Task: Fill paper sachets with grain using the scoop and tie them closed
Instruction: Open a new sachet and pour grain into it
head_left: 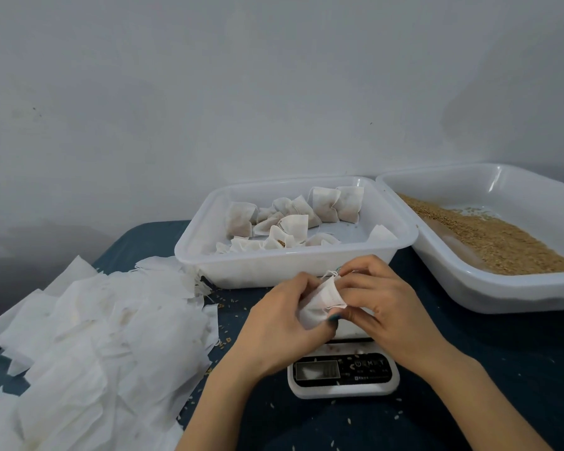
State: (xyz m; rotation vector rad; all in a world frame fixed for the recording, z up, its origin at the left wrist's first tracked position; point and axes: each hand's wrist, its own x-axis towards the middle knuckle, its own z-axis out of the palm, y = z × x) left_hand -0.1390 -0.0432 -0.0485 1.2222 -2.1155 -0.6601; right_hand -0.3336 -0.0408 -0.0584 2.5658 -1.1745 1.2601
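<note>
Left hand (274,317): curled round the sachet (319,302), cradling its full lower part. Right hand (381,307): pinching the sachet's upper end, fingertips at the string (332,273) bunched on top. Sachet held in the air between both hands, directly above the scale (342,375); mouth gathered but, by appearance, not yet knotted.

Likely faults from this position, as judged:

(a) Spill. Cause: a slackened left grip, or a tilt of the mouth toward the right hand before closure. Result: contents dropping onto the scale and the cloth (469,369), adding to the stray grains (232,301) already lying below and to the left of the left hand.

(b) Torn paper. Cause: too sharp a pull on the string. Thin, soft material, probably weakest at the gathered neck.

(c) Loose knot. Cause: the string end slipping between the fingertips. Length of free string not discernible, being small and partly hidden by the fingers.

(d) Bumped scale. Cause: wrists sinking during the tie, both forearms passing close above its display.

Surroundings, outward from the hands: sachet tray (293,265) just beyond the fingertips, holding tied sachets (293,222); grain tray (469,288) beyond and to the right of the right hand, with grain (502,242) banked along one side; empty sachets (111,320) heaped to the left of the left hand. Scoop not in view.
</note>
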